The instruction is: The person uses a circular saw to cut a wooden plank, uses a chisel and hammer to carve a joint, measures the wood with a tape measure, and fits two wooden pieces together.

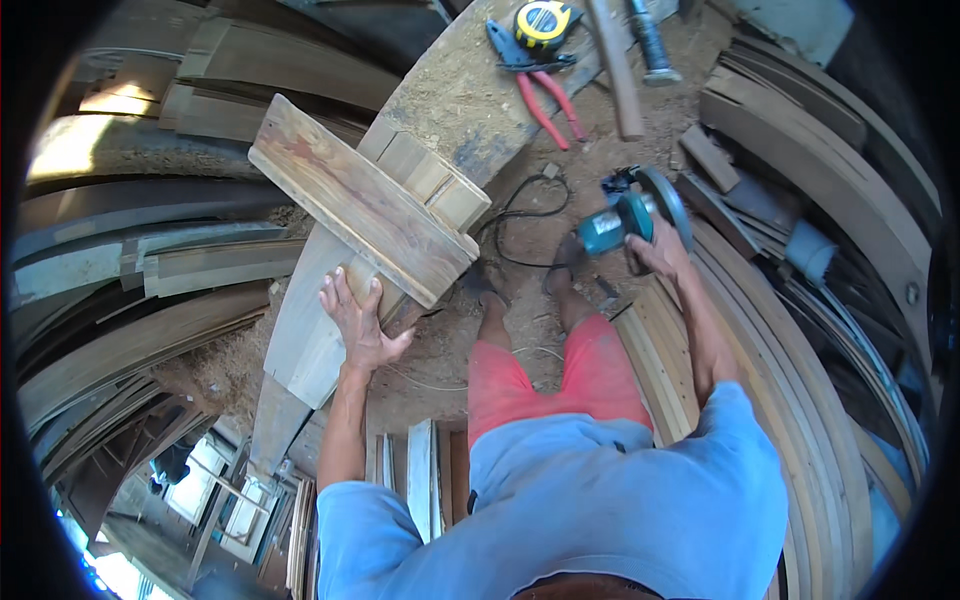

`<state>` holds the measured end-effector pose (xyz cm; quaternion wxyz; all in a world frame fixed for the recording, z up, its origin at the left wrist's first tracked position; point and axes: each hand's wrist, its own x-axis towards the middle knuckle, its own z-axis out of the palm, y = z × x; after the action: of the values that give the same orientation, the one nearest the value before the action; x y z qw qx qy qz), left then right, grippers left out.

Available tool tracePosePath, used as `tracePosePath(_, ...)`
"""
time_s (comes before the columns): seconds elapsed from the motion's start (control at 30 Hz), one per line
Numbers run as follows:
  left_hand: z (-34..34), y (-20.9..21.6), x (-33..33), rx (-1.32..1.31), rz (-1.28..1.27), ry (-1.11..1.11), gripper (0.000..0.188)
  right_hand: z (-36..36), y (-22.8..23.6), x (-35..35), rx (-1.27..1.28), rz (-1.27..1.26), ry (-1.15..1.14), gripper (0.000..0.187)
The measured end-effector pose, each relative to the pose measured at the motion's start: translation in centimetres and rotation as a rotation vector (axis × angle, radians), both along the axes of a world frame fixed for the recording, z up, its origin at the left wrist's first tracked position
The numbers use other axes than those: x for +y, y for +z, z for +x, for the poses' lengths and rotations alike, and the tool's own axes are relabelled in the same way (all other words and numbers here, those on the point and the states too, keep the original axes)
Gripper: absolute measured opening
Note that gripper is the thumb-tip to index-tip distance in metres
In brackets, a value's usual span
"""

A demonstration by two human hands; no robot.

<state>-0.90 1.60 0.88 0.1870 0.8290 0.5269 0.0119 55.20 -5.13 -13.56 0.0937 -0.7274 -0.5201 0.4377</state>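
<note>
My left hand [362, 328] lies with its fingers spread on a pale flat board [303, 325] on the bench. Just beyond its fingertips, a wide brown plank [360, 200] lies slantwise. A shorter wooden piece with raised strips [425, 178] sticks out from the plank's far side. Off to the right, above the ground, my right hand [660, 250] is wrapped round the handle of a teal circular saw [612, 226]. The saw's round guard [668, 205] faces right. From this angle the blade's cutting edge cannot be made out.
At the bench's far end [440, 95], strewn with sawdust, are red-handled pliers [540, 95], a yellow-and-black tape measure [543, 22], a wooden stick [616, 70] and a dark-handled tool [650, 40]. A black cord [520, 212] loops on the ground near my feet. Stacked boards [800, 150] line both sides.
</note>
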Motion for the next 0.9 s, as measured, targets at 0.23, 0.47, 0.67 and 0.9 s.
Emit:
tracePosePath(0.23, 0.1, -0.1, 0.0, 0.031, -0.017, 0.033, 0.127, -3.8, 16.7, 0.8, 0.576, -0.064, -0.575, 0.025)
tracePosePath(0.47, 0.5, 0.6, -0.2, 0.038, 0.002, 0.041, 0.125, -6.3, 15.0, -0.3, 0.155, 0.061, -0.305, 0.017)
tracePosePath(0.67, -0.1, 0.4, -0.5, 0.092, -0.052, 0.068, 0.121, -9.9, 21.7, -4.1, 0.242, -0.093, -0.42, 0.031)
tracePosePath(0.9, 0.1, 0.0, -0.5, 0.107, -0.032, 0.09, 0.121, -15.8, 32.3, -2.8, 0.342, 0.058, -0.307, 0.039)
